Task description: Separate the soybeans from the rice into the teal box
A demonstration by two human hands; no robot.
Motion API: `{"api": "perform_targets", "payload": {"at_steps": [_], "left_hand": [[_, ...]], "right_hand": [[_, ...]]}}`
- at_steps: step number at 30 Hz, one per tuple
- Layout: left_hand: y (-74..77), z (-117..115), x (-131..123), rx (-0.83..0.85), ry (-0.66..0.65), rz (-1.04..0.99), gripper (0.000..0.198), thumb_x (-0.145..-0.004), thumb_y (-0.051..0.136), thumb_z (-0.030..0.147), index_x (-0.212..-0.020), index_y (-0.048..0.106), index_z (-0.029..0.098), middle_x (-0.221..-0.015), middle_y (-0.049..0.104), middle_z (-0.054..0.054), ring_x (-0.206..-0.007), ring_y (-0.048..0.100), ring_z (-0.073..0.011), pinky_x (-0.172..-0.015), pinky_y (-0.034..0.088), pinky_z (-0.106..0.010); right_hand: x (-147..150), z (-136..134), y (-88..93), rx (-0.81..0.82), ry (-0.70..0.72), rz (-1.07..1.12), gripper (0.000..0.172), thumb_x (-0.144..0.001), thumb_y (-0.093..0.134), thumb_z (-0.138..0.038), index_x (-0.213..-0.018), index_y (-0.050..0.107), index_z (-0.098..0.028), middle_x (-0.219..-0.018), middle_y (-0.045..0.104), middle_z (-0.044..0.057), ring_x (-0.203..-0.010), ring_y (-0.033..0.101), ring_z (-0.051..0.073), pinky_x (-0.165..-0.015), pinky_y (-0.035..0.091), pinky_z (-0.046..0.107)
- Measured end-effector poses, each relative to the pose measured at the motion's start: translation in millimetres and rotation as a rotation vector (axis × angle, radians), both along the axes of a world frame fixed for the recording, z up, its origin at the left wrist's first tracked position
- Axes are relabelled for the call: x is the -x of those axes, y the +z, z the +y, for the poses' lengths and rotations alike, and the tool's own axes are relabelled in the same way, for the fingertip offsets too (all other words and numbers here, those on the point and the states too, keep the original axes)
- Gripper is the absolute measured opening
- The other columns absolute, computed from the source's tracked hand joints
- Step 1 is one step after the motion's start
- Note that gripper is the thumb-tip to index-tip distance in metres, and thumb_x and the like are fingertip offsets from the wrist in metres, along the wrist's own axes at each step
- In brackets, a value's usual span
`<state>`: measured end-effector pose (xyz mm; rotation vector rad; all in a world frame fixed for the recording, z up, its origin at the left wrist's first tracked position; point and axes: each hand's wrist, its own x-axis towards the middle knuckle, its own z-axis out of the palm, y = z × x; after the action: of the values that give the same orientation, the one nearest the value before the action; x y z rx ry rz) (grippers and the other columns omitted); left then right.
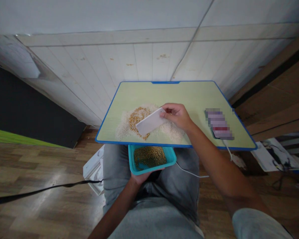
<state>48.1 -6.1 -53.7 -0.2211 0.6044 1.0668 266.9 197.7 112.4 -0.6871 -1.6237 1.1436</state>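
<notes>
Between the thumb and fingers of my right hand (175, 114) is a flat white rectangular piece (150, 122), tilted over the pile on the table; its exact kind I cannot make out. Under it lie yellowish beans (134, 119), ringed by pale rice-like grains (123, 126). My left hand (141, 178) holds a turquoise plastic tub (171, 156) from beneath, just below the table's front edge. Brownish-yellow beans (151, 155) cover most of the tub's floor. Most of the left fingers are hidden under the tub.
The small pale-green table (189, 93) has a blue rim and stands before a white panelled wall (144, 59). A blurred-out phone (219, 124) with a white cable (227, 149) lies at its right. A white box (93, 162) sits on the floor at left.
</notes>
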Motion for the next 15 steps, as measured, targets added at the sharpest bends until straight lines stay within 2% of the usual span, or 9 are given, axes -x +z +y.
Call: {"api": "perform_targets", "payload": {"at_steps": [3, 7, 12, 15], "left_hand": [[3.4, 1, 0, 0.017, 0.019, -0.035, 0.075, -0.112, 0.022, 0.074, -0.159, 0.070, 0.040, -0.182, 0.054, -0.001, -0.175, 0.030, -0.0485, -0.132, 0.013, -0.091], [1.7, 1, 1, 0.009, 0.032, -0.086, 0.075, -0.111, 0.024, 0.073, -0.172, 0.053, 0.041, -0.188, 0.043, -0.001, -0.177, 0.024, -0.0498, -0.130, 0.008, -0.094], [-6.2, 0, 3, -0.033, 0.024, -0.089, 0.079, -0.110, 0.022, 0.075, -0.176, 0.048, 0.040, -0.191, 0.035, -0.002, -0.177, 0.022, -0.0518, -0.129, 0.008, -0.095], [-9.1, 0, 3, -0.043, 0.015, -0.090, 0.078, -0.111, 0.019, 0.074, -0.176, 0.048, 0.042, -0.192, 0.033, 0.000, -0.178, 0.020, -0.0490, -0.131, 0.008, -0.093]], "right_hand": [[-1, -1, 2.0, 0.010, -0.003, -0.013, 0.045, -0.071, 0.101, -0.063, -0.084, 0.084, -0.024, -0.081, 0.074, 0.000, -0.075, 0.063, 0.016, -0.073, 0.056, 0.031], [-5, -1, 4.4, -0.005, -0.036, 0.012, 0.041, -0.076, 0.098, -0.061, -0.086, 0.084, -0.024, -0.083, 0.075, 0.001, -0.078, 0.065, 0.017, -0.074, 0.057, 0.031], [-6, 1, 3.5, -0.044, -0.097, 0.025, 0.034, -0.079, 0.097, -0.055, -0.085, 0.085, -0.024, -0.084, 0.076, 0.001, -0.077, 0.065, 0.015, -0.074, 0.055, 0.030], [-6, 0, 3.3, -0.037, -0.072, -0.010, 0.035, -0.078, 0.096, -0.055, -0.086, 0.085, -0.023, -0.083, 0.076, 0.001, -0.076, 0.064, 0.015, -0.072, 0.055, 0.030]]}}
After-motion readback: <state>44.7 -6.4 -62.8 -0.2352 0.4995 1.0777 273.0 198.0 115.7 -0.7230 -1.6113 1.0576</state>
